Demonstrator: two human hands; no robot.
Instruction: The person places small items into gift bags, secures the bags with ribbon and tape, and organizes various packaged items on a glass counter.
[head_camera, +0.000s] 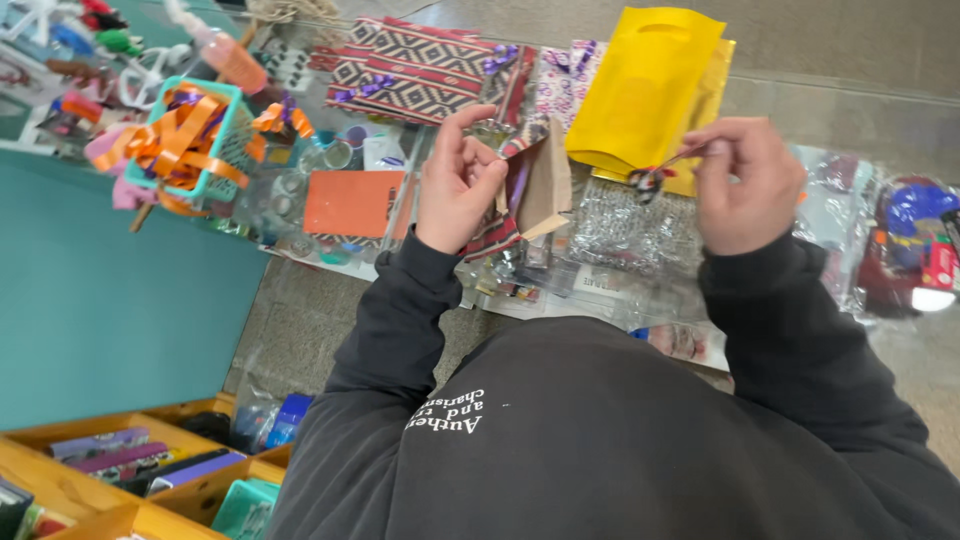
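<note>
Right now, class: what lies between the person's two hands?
In the head view, between the left hand and right hand lie a brown paper bag and the yellow bag's lower edge.

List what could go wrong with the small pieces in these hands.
The right hand pinches a small ribbon piece by its end only; it might slip into the clutter of clear wrappers below. The left hand holds a brown paper piece loosely, so it could crease or drop.

Small brown paper bag (545, 185) w/ striped lining, held upright, mouth open, above mid counter. Thin ribbon piece (652, 178), dark/red, pinched at one end, dangling just right of bag, not touching.
</note>
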